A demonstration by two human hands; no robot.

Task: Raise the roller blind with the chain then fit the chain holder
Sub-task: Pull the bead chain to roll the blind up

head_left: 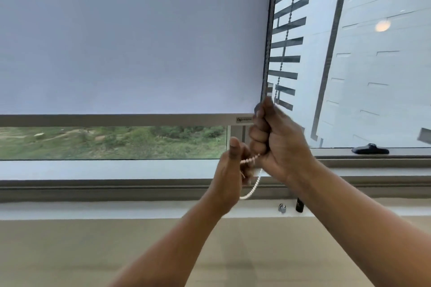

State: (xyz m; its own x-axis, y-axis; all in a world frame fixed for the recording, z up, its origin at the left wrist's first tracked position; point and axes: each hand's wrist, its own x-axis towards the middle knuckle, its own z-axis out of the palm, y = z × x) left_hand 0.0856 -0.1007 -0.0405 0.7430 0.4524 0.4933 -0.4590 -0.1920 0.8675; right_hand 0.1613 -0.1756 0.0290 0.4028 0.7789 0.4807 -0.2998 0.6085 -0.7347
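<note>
Chain (253,185) hangs in a loop at the right edge of the blind (130,37), and both hands are on it so one can haul while the other takes up the slack. The right hand (277,144) is the higher one, fingers pressed into a fist around the strand just under the blind's bottom bar (116,120). The left hand (233,163) sits lower and just beside it, thumb up, fingers curled on the beads. The blind covers most of the glass, so I'd judge the raising has a good way to go. On the sill (140,211) below lie a small metal piece (282,208), perhaps the holder, and a dark stick-like thing (299,205); a window handle (370,148) sits far right, clear of the hands.
</note>
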